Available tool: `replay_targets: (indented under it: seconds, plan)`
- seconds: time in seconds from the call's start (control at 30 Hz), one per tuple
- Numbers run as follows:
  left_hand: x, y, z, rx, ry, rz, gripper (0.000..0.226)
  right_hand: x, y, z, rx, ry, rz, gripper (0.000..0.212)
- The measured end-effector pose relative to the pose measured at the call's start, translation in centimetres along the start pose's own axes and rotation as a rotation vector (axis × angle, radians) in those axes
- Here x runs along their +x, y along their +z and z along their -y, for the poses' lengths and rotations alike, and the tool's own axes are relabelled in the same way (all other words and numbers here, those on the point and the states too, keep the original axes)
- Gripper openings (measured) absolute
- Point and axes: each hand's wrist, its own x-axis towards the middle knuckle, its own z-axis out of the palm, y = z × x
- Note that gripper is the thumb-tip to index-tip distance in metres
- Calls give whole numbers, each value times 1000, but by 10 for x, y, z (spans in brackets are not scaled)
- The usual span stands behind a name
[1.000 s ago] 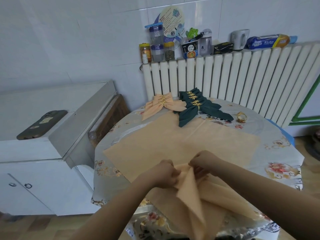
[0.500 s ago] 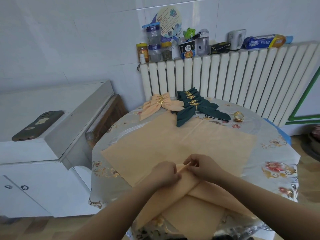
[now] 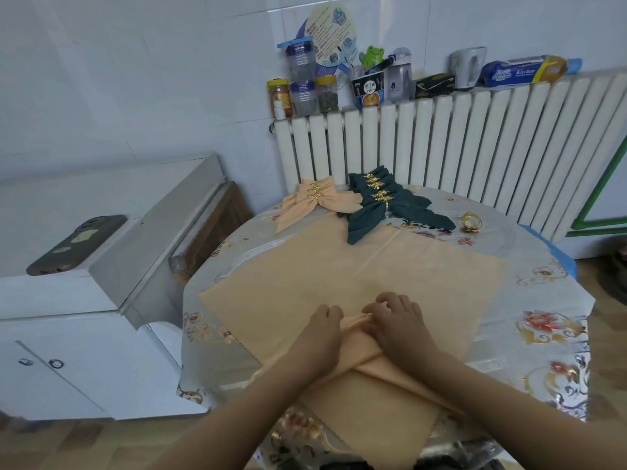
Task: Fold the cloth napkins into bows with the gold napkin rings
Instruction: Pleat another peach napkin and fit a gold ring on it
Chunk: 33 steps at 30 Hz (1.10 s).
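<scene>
The peach napkin (image 3: 353, 337) under my hands is soft, thin cloth — light, limp, and liable to spring out of its pleats the moment pressure comes off. I judge it wants holding right at the gathered waist, where the folds bunch, with the loose ends left free. It lies at the near edge of the worktop (image 3: 543, 300), on top of a larger flat peach cloth (image 3: 373, 273) that is spread open beneath it. The napkin is pinched into a narrow ridge in the middle, and its two tails spread back toward me in a shallow V, draping over the worktop edge.

My left hand (image 3: 319, 337) has its fingers curled down on the left side of that ridge, and my right hand (image 3: 395, 322) is curled over the right side; both grips are closed onto the napkin, pressing and pinching the gather together. The fingertips themselves are tucked under, so how deep the pinch goes I cannot tell.

At the far side of the worktop sit finished bows: a stack of peach bows (image 3: 315, 201) and, just beside it, a stack of green bows (image 3: 383, 205), each cinched with a gold ring. One spare ring (image 3: 471, 222) lies alone to the right of the green ones, well apart from my hands — I judge it is meant for this napkin. A radiator (image 3: 475, 147) stands behind.
</scene>
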Motion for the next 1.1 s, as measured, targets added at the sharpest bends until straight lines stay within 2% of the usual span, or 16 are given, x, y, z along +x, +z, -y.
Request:
replay_targets:
  seconds: [0.03,0.1,0.17,0.3,0.4,0.6,0.73,0.77,0.87,0.93,1.0,1.1]
  plan:
    - [-3,8,0,-6,74,-50,43,-2,0,0,31,-36,-64,26]
    - [-7,22,6,-41,157,-61,46,-6,-1,-1,75,-171,-105,18]
    - [-8,31,15,-50,195,-16,51,-18,-3,-2,109,-291,-62,28]
    - [-11,28,22,104,265,73,89,-39,-4,-10,-7,-392,52,60]
    - [-12,24,24,244,320,126,107,-33,-1,-18,-29,-424,51,56]
    - [-11,12,15,274,349,155,88,-20,2,-23,84,-540,-135,39]
    - [-5,11,20,200,333,134,62,-11,3,-25,113,-561,-162,29]
    - [-3,10,21,151,319,158,61,-8,3,-25,116,-560,-169,31]
    - [7,10,25,158,326,95,65,-1,2,-26,82,-559,-166,30]
    - [15,7,26,106,310,81,53,4,1,-27,47,-579,-168,33]
    - [19,7,28,62,299,86,48,6,2,-31,46,-609,-172,30]
    - [20,7,27,122,311,102,50,6,5,-34,78,-639,-187,22]
